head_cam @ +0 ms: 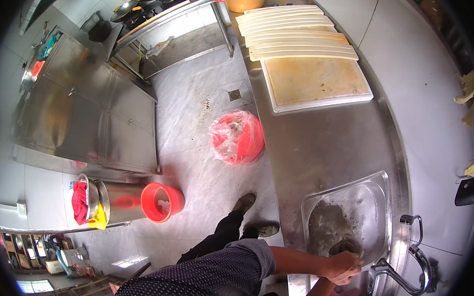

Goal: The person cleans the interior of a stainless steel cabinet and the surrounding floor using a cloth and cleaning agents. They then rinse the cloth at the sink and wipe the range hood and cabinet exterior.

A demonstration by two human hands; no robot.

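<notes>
My left hand [344,268] is closed over the near part of the steel sink basin [381,204]. A dark, wet, brownish item [346,246], perhaps a cloth, shows right beside its fingers and seems gripped by it. Below it, my right forearm [317,293] reaches to the same spot. The right hand itself is mostly hidden under the left, so its grip does not show. Murky grey-brown residue [327,222] covers part of the basin floor. A chrome faucet [422,283] rises at the sink's far edge, close to my hands. Something pinkish [343,295] lies below them, partly covered.
Along the steel counter [318,143] lie a stained cutting board [318,82] and several cream slatted panels [302,48]. A red bin with a plastic liner [238,137] stands against the counter. Across the floor are a red bucket [163,202] and a steel cabinet [83,104].
</notes>
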